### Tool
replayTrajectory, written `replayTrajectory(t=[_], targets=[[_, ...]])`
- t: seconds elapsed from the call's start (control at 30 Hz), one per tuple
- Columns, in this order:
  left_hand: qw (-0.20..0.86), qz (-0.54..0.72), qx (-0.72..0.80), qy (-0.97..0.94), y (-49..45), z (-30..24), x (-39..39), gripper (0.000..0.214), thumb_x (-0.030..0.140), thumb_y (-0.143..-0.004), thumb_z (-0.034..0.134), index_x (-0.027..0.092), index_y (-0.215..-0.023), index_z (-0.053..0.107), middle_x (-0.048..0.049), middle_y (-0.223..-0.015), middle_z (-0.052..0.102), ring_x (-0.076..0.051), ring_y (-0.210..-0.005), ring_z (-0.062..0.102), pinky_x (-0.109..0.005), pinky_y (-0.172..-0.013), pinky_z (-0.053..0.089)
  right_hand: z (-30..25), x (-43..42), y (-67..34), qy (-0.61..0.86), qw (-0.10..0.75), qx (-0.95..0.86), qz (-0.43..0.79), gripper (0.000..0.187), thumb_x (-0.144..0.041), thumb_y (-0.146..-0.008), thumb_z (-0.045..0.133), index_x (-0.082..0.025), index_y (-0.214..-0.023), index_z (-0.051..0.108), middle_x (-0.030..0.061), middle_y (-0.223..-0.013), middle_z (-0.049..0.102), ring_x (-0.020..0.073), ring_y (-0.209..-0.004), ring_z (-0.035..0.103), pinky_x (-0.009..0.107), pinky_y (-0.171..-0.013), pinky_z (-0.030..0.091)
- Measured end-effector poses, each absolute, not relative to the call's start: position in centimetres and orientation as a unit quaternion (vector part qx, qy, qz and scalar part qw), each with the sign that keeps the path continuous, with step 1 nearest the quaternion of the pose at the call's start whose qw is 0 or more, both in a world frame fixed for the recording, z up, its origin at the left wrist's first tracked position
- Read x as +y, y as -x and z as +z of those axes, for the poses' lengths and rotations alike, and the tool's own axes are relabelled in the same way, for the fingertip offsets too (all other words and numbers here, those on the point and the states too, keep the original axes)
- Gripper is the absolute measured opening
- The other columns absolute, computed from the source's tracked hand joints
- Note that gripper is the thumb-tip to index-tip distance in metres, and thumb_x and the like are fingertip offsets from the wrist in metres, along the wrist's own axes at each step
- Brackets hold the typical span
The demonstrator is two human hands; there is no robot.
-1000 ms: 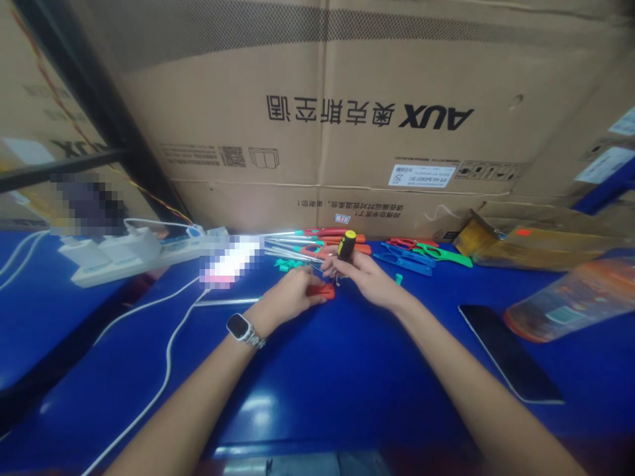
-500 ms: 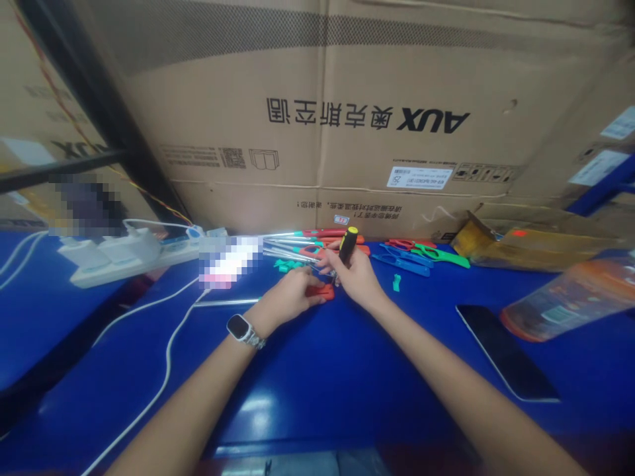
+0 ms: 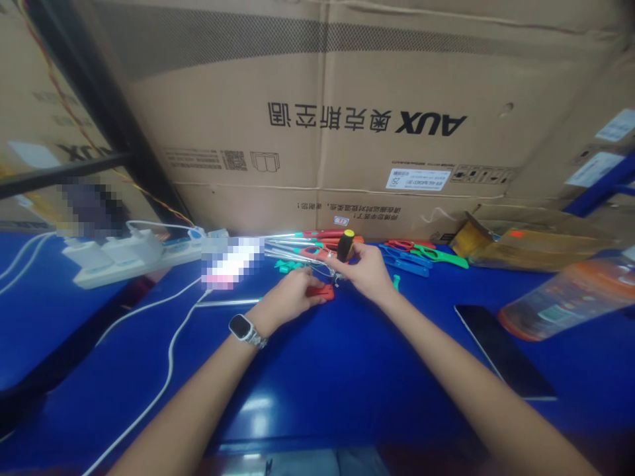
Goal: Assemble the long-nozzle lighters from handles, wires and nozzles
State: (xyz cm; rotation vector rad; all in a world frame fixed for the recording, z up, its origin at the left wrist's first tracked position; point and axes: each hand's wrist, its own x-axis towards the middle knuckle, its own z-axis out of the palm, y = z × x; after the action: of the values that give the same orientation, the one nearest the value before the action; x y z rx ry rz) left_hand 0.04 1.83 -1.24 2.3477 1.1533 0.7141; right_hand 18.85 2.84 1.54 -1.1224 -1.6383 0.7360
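My left hand [image 3: 296,294] is closed round the red handle of a long-nosed lighter [image 3: 325,292], pressing it down on the blue table. The lighter's thin metal tube [image 3: 228,303] sticks out to the left, past my wrist. Between the fingers of my right hand [image 3: 366,271] is a screwdriver [image 3: 346,246] with a black and yellow handle. It stands nearly upright over the red handle's right end; its tip is too small and blurred to make out. Just behind my hands lie more lighters [image 3: 317,252] with metal tubes, and small teal pieces [image 3: 288,266].
Blue, red and green plastic handle parts [image 3: 409,261] lie to the right, near a small teal piece [image 3: 396,282]. A black phone [image 3: 501,350] and a plastic jar [image 3: 560,301] are farther right. At left are a power strip [image 3: 149,261] and white cables. Large cartons [image 3: 347,152] stand behind.
My right hand has shifted slightly to the right, its fingers now higher round the screwdriver handle. My left hand and the red handle have stayed in place.
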Motion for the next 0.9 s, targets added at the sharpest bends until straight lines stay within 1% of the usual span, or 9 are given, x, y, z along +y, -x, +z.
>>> replayTrajectory(t=[0.17,0.27,0.33,0.4,0.5,0.63,0.73,0.8,0.9], targets=[[0.235,0.266,0.398,-0.846,0.1,-1.4,1.9,0.015,0.033,-0.083,0.071,0.020,-0.087,0.077,-0.0057,-0.082,0.072,-0.020,-0.072,0.065,-0.031,-0.068,0.053,1.1,2.8,-17.8,0.479,0.510,-0.647,0.302,0.029,-0.044,-0.074,0.075,-0.019,-0.081,0.065,0.0021,-0.063,0.066,0.0204,-0.057,0.065,0.028,-0.048,0.044],[0.220,0.269,0.408,-0.844,0.2,-1.5,1.7,0.017,0.032,-0.081,0.073,0.020,-0.092,0.076,-0.0069,-0.093,0.073,-0.022,-0.079,0.067,-0.032,-0.073,0.053,1.1,2.6,-17.6,0.455,0.510,-0.648,0.337,0.029,-0.043,-0.075,0.074,-0.020,-0.089,0.063,0.0008,-0.065,0.066,0.0215,-0.058,0.067,0.028,-0.047,0.045],[0.199,0.286,0.413,-0.841,-0.1,-1.4,1.6,0.022,0.033,-0.079,0.074,0.020,-0.097,0.075,-0.0082,-0.104,0.071,-0.024,-0.088,0.067,-0.034,-0.080,0.053,1.1,2.6,-17.7,0.450,0.517,-0.643,0.341,0.026,-0.041,-0.075,0.074,-0.020,-0.084,0.062,0.0008,-0.065,0.066,0.0207,-0.060,0.066,0.029,-0.051,0.046],[0.199,0.317,0.408,-0.833,-0.7,-1.3,1.5,0.022,0.033,-0.081,0.073,0.020,-0.099,0.074,-0.0078,-0.107,0.071,-0.024,-0.093,0.067,-0.034,-0.085,0.052,1.1,2.6,-17.7,0.457,0.527,-0.645,0.313,0.026,-0.041,-0.075,0.074,-0.020,-0.074,0.059,0.0008,-0.065,0.065,0.0190,-0.060,0.063,0.029,-0.054,0.046],[0.235,0.367,0.409,-0.802,-1.9,-1.3,1.5,0.013,0.029,-0.085,0.068,0.018,-0.089,0.073,-0.0053,-0.094,0.074,-0.020,-0.084,0.068,-0.031,-0.080,0.052,1.0,2.5,-17.8,0.475,0.519,-0.664,0.253,0.027,-0.042,-0.076,0.073,-0.020,-0.069,0.058,-0.0001,-0.065,0.064,0.0166,-0.060,0.059,0.028,-0.057,0.044],[0.258,0.407,0.418,-0.771,-2.7,-1.6,1.7,0.012,0.019,-0.086,0.063,0.016,-0.080,0.072,-0.0033,-0.082,0.075,-0.018,-0.073,0.066,-0.027,-0.072,0.051,0.9,2.4,-18.0,0.491,0.480,-0.692,0.222,0.027,-0.046,-0.078,0.071,-0.020,-0.077,0.064,0.0015,-0.073,0.068,0.0176,-0.066,0.060,0.029,-0.063,0.045],[0.249,0.406,0.406,-0.779,-2.6,-1.8,1.7,0.012,0.016,-0.086,0.062,0.016,-0.084,0.073,-0.0034,-0.085,0.075,-0.018,-0.077,0.066,-0.028,-0.075,0.051,1.5,2.4,-18.8,0.431,0.462,-0.725,0.276,0.029,-0.045,-0.082,0.068,-0.020,-0.095,0.068,0.0059,-0.097,0.072,0.0200,-0.080,0.063,0.031,-0.069,0.049],[0.229,0.397,0.410,-0.789,-2.5,-1.9,1.6,0.013,0.017,-0.087,0.061,0.017,-0.085,0.074,-0.0044,-0.085,0.074,-0.020,-0.079,0.066,-0.030,-0.077,0.051,2.1,2.4,-19.6,0.365,0.423,-0.746,0.362,0.033,-0.041,-0.084,0.065,-0.020,-0.109,0.068,0.0067,-0.112,0.070,0.0194,-0.082,0.063,0.030,-0.066,0.049],[0.206,0.377,0.404,-0.808,-2.5,-1.8,1.5,0.017,0.018,-0.091,0.058,0.018,-0.086,0.075,-0.0072,-0.092,0.073,-0.022,-0.088,0.066,-0.034,-0.085,0.051,3.0,2.4,-20.6,0.326,0.359,-0.758,0.437,0.032,-0.041,-0.085,0.063,-0.020,-0.109,0.070,0.0059,-0.106,0.071,0.0174,-0.074,0.060,0.027,-0.056,0.046]])
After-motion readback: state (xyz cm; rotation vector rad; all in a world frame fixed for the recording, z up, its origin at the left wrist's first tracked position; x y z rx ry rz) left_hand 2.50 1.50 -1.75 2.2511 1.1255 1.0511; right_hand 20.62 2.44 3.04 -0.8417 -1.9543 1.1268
